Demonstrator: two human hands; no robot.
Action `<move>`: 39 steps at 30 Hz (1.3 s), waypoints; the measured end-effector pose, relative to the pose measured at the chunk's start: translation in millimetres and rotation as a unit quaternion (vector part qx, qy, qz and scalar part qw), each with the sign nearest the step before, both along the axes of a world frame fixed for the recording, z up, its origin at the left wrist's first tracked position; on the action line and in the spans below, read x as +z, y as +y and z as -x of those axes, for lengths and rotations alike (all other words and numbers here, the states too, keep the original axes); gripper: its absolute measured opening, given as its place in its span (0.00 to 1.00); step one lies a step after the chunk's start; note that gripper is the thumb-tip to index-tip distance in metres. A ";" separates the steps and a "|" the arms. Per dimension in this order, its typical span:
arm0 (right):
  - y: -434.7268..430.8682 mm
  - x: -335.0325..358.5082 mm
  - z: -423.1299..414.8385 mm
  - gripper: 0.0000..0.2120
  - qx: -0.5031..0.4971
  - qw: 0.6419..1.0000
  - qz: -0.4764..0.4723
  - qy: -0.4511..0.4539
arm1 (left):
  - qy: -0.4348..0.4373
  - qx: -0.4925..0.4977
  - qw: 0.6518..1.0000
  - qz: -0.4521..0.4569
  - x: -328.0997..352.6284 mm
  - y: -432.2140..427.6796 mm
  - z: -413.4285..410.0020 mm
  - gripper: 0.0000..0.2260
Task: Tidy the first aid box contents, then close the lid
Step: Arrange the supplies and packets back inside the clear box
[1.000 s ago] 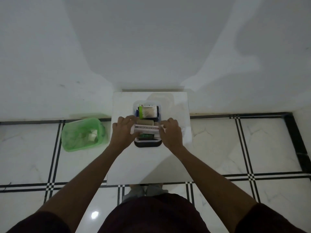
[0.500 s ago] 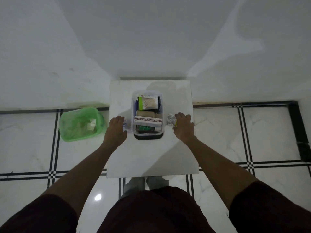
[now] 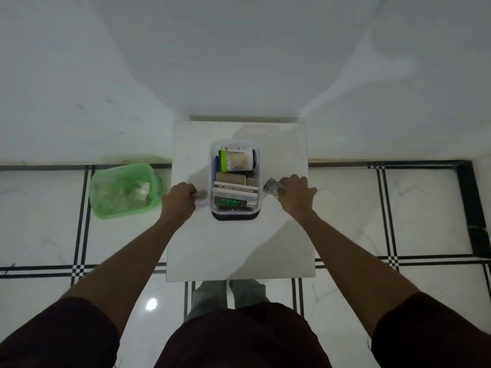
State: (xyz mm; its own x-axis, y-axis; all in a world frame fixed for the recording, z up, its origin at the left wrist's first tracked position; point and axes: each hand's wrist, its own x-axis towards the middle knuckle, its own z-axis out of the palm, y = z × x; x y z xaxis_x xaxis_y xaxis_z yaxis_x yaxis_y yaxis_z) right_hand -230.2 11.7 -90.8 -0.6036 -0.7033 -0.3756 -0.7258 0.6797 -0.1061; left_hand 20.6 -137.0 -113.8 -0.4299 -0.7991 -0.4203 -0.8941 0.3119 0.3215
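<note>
A clear plastic first aid box (image 3: 212, 181) stands open on a small white table (image 3: 239, 248), resting on its dark lid (image 3: 235, 216). Inside lie a pack of cotton buds (image 3: 237, 160), a brown roll (image 3: 230, 178), a white and maroon ointment carton (image 3: 235, 191) and a green item (image 3: 229, 201). My left hand (image 3: 179, 199) is left of the box, closed on a small pale wrapper (image 3: 201, 200). My right hand (image 3: 295, 195) is right of the box, closed on a crumpled shiny wrapper (image 3: 271, 185).
A green plastic bin (image 3: 111, 192) with some scraps inside stands on the tiled floor left of the table. A white wall rises behind the table. My feet show under the table's near edge.
Both hands have left the ointment carton in the box and moved outward to either side, each now holding a small wrapper. The camera view has shifted slightly.
</note>
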 end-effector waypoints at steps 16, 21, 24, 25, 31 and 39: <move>-28.5 56.3 -75.4 0.03 0.187 0.915 0.335 0.124 | 0.237 0.179 0.951 0.085 89.2 15.2 -16.1 0.08; -34.6 39.0 -78.5 0.07 0.184 0.935 0.263 0.154 | 0.268 0.158 0.941 0.132 117.7 16.4 -14.5 0.07; -30.4 37.5 -73.6 0.10 0.174 0.953 0.235 0.080 | 0.302 0.145 0.935 0.118 132.5 18.9 -10.5 0.06; -29.6 36.4 -70.3 0.15 0.155 0.958 0.239 0.024 | 0.310 0.145 0.934 0.105 138.1 20.8 -8.0 0.06; -16.0 82.6 -71.0 0.34 0.000 0.831 0.294 -0.472 | 0.403 0.111 0.896 -0.147 170.0 24.1 16.1 0.04; -7.0 97.8 -79.6 0.08 -0.220 0.638 0.256 -0.692 | 0.351 0.222 0.884 -0.215 133.5 24.7 41.0 0.02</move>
State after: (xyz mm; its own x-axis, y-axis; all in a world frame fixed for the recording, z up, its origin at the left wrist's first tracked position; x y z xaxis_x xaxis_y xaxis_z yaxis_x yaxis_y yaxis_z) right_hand -150.6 4.7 7.0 -0.1247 -0.8243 -0.5522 0.5525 0.4046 -0.7287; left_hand -20.4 -112.3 19.8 -0.3903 -0.7858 -0.4797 -0.4302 -0.3050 0.8496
